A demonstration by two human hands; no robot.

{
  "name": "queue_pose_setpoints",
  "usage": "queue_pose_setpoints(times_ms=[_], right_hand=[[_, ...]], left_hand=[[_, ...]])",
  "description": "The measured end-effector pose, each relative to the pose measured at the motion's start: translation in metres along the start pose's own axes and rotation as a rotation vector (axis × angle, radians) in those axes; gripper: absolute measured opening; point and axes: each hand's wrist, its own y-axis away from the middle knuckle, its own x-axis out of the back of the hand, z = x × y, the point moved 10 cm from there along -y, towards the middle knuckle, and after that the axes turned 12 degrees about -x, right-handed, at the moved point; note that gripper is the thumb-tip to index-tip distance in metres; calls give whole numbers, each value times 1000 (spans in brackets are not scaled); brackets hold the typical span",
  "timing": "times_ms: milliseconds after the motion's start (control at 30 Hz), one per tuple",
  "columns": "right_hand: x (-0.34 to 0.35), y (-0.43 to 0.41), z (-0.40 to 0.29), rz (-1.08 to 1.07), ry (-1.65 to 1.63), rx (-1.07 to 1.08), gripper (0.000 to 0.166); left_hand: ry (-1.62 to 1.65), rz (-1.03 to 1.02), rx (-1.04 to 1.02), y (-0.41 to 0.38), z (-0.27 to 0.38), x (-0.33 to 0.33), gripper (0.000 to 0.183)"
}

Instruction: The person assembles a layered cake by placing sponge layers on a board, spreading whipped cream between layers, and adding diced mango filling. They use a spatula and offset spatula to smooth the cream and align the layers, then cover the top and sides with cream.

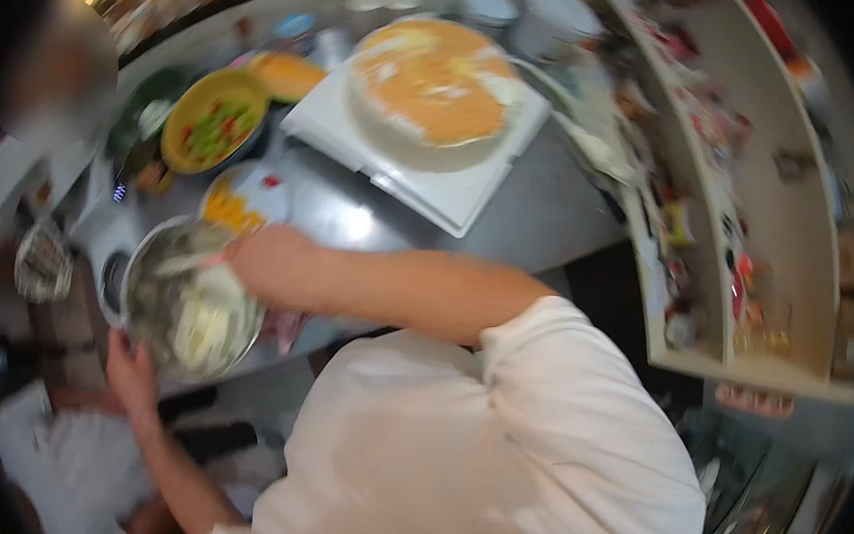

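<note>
My left hand (132, 375) grips the near left side of a metal mixing bowl (138, 319), which is tilted towards me. White cream (200, 324) lies in a mound inside and smears the bowl's wall. My right hand (269, 262) reaches across over the bowl, closed on the pinkish handle of a spatula (179, 264). Its pale blade is inside the bowl, above the cream. Further back, a round cake layer (434, 79) with an orange top and white cream patches rests on a white stand (432, 200). Motion blur softens the details.
Beyond the bowl, a plate (271, 187) holds diced yellow fruit. Behind it stands a yellow bowl (179, 123) of chopped green and red pieces. A wire whisk (44, 259) hangs at the left. White tubs (559, 21) line the back; shelves (784, 220) rise right. Another person (81, 458) is lower left.
</note>
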Motion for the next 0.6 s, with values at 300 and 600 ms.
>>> queue_pose_setpoints(times_ms=[300, 600], right_hand=[[-89, -34, -39, -229, 459, -55, 22], [-192, -70, -60, -512, 391, 160, 22]], left_hand=[[-160, 75, 116, 50, 63, 5, 28], [-81, 173, 86, 64, 54, 28, 22]])
